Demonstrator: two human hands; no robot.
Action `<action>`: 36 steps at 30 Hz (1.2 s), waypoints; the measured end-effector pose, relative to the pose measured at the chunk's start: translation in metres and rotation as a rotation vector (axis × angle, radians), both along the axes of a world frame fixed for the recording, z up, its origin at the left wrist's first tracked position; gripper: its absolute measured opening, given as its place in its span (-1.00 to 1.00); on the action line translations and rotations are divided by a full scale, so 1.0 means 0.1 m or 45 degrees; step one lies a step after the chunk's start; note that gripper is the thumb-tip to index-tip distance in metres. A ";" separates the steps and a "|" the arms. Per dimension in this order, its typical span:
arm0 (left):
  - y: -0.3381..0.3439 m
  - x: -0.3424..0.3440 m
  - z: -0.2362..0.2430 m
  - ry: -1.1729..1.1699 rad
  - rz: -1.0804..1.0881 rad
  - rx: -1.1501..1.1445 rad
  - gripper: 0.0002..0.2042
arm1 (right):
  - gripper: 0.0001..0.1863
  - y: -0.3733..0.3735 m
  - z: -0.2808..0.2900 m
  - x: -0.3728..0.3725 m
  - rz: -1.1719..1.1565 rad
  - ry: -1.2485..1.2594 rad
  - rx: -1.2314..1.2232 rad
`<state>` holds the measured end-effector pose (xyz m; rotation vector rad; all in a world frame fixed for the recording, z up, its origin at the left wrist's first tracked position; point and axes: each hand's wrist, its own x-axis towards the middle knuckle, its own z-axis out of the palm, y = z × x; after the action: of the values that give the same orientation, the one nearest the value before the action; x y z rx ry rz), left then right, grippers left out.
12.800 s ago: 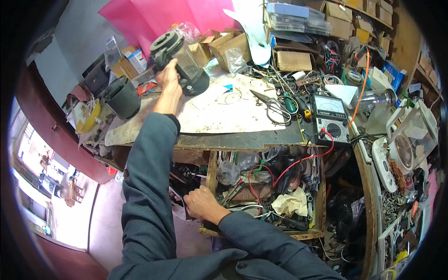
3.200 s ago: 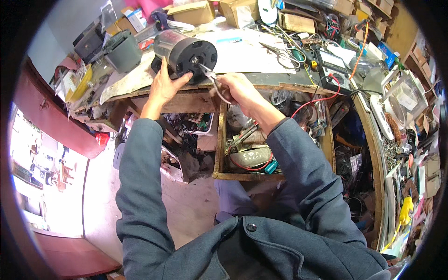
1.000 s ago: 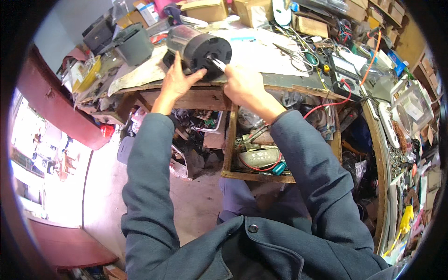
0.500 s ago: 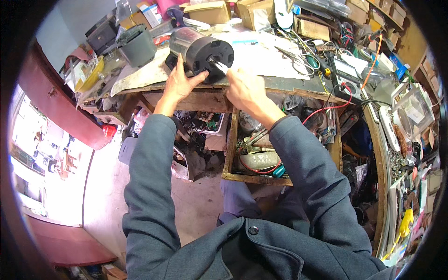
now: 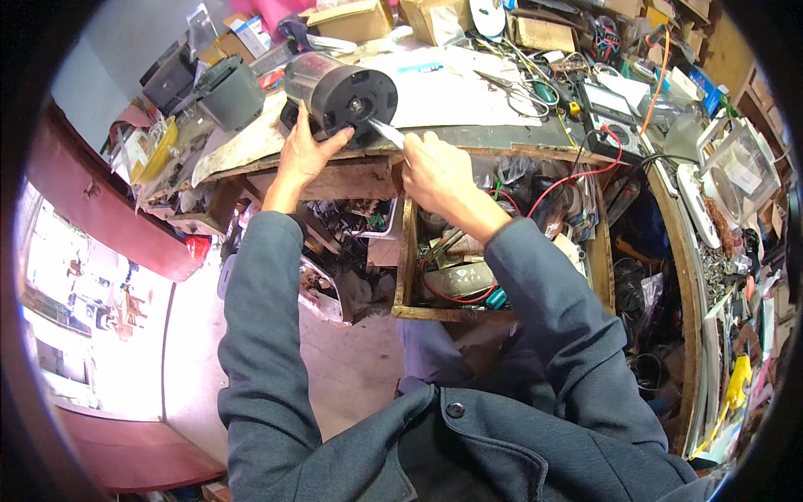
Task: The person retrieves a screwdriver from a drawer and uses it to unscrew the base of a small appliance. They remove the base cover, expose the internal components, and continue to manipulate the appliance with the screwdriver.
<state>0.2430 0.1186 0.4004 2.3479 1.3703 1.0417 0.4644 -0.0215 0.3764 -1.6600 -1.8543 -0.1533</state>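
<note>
A dark cylindrical vessel lies on its side on the workbench, its black round base turned toward me. A metal hub shows in the middle of that base. My left hand grips the vessel from the lower left, fingers along its side and thumb near the base's lower edge. In the fist of my right hand is a slim, pale, pointed tool; its exact kind is partly hidden by my fingers. The tool's tip is at the base, just below and right of the hub. Whether it touches cannot be told.
Under the bench edge, an open wooden drawer holds tools and wires. Scissors lie on paper sheeting near a multimeter with a red lead. A grey container and yellow basket stand at left.
The tool's tip has moved from the central hub to lower right of it, exposing the hub. My right hand has pulled slightly back; my left hand keeps its hold. The view has shifted slightly.
</note>
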 end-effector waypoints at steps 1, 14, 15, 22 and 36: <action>0.00 -0.02 0.00 0.005 0.012 -0.013 0.21 | -0.81 -0.11 -0.02 0.02 0.016 0.023 -0.039; 0.14 -0.11 -0.10 -0.015 -0.065 -0.010 0.12 | -0.76 -1.09 -0.73 0.17 0.479 0.308 -0.383; 0.16 -0.14 -0.11 -0.030 -0.106 0.004 0.10 | -0.75 -1.09 -0.75 0.16 0.484 0.338 -0.413; 0.13 -0.09 -0.04 -0.104 -0.096 -0.211 0.05 | -0.66 -0.95 -0.98 0.20 0.618 0.487 -0.357; -1.67 0.64 -0.76 -0.186 0.006 -0.171 -0.36 | -0.71 -1.02 -1.20 0.02 0.747 0.567 -0.448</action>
<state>0.3065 -0.0484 0.3247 2.1300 1.3476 1.0648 0.4663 -0.1233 0.2566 -1.1513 -1.9860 0.7615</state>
